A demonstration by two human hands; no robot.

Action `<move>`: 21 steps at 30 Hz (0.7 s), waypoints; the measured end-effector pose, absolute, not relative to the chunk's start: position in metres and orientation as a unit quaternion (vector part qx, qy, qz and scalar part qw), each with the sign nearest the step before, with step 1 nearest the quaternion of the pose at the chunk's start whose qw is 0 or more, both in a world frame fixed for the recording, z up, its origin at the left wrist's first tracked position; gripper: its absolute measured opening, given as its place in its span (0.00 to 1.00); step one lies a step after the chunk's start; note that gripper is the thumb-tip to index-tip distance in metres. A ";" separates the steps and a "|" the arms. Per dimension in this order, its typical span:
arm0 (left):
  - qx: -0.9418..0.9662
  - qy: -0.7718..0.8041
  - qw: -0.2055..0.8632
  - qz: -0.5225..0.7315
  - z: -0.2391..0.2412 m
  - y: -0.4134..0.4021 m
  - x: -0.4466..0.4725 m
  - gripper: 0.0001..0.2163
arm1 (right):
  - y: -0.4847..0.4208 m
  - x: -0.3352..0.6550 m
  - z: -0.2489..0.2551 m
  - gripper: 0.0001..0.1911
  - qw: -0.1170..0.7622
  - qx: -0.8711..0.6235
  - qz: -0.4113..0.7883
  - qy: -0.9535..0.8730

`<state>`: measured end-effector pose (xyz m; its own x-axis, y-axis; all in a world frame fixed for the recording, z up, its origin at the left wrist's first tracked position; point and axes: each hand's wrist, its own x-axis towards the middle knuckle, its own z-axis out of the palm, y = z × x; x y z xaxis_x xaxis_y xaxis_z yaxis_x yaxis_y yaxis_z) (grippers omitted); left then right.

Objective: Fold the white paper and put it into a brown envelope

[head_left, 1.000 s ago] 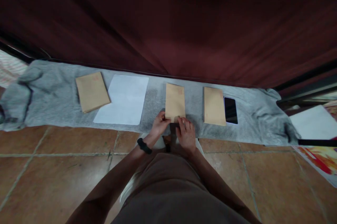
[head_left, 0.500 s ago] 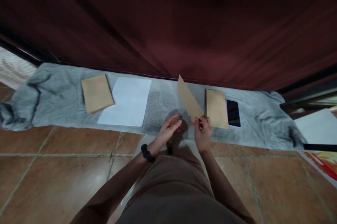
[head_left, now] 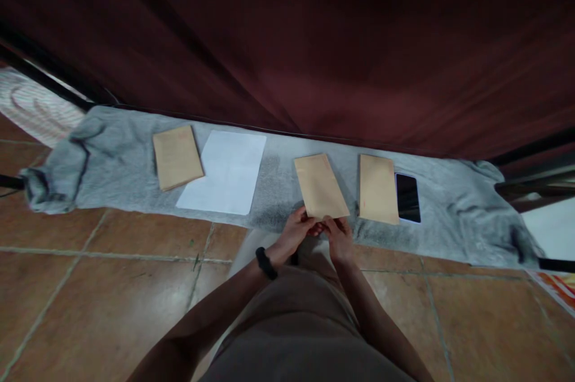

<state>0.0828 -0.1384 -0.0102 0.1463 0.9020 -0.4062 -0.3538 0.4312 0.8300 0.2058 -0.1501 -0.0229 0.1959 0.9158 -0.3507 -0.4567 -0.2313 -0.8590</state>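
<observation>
Both my hands pinch the near short edge of the middle envelope [head_left: 320, 185].

My left hand [head_left: 296, 232], black band [head_left: 266, 262] on its wrist, and my right hand [head_left: 339, 237] meet at that edge, fingers [head_left: 309, 226] closed together on the paper, thumbs on top. The envelope lies askew over the grey cloth [head_left: 117, 154] spread on the tiled floor [head_left: 112, 298]; I cannot tell whether its far end rests on the cloth. I count three brown envelopes: this one, the right envelope [head_left: 378, 189] just beside it, and the left envelope [head_left: 177, 156] well apart. One white sheet [head_left: 223, 172] touches the left envelope, and one dark phone [head_left: 407, 197] lies against the right envelope.
</observation>
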 end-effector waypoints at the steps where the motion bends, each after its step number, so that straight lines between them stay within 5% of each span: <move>1: 0.291 0.483 0.693 0.449 -0.013 -0.138 0.082 0.18 | -0.151 0.208 -0.026 0.15 0.577 -0.512 0.598 -0.217; 7: 0.322 0.516 0.674 0.419 -0.016 -0.137 0.079 0.17 | -0.148 0.233 -0.039 0.23 0.577 -0.536 0.591 -0.173; 13: 0.369 0.511 0.666 0.398 -0.009 -0.130 0.089 0.20 | -0.139 0.260 -0.032 0.25 0.566 -0.586 0.542 -0.206; 21: 0.456 0.498 0.653 0.344 -0.003 -0.091 0.147 0.12 | -0.128 0.315 -0.014 0.24 0.577 -0.637 0.435 -0.267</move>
<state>0.1472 -0.0912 -0.0035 0.2689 0.9027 -0.3360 0.0057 0.3473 0.9377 0.3147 -0.1284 -0.0139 0.4780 0.8431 -0.2464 -0.1611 -0.1916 -0.9682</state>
